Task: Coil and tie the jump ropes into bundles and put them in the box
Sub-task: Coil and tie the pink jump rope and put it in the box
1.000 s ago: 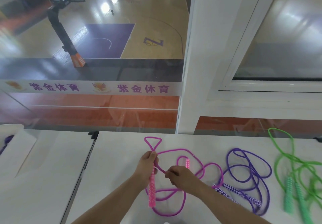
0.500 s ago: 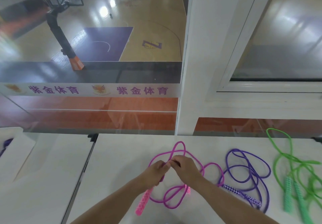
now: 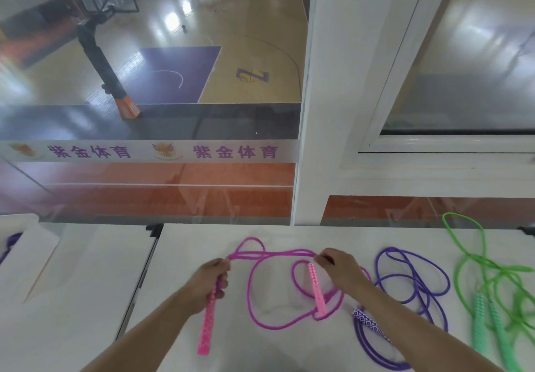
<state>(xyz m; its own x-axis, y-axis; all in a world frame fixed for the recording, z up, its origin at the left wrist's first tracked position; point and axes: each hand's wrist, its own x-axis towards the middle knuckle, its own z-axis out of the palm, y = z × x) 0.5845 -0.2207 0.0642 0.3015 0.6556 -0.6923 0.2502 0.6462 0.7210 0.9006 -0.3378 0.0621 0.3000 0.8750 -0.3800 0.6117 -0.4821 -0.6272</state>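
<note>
Head view: both hands, left (image 3: 210, 280) and right (image 3: 340, 267), grip the pink jump rope (image 3: 272, 254) stretched between them.

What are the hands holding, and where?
The pink jump rope: left hand grips a handle's top, right hand pinches its cord.

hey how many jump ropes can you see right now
4: the pink rope stretched between both hands, the purple rope beside it, the green rope far right, and a partly hidden purple rope end far left.
</note>
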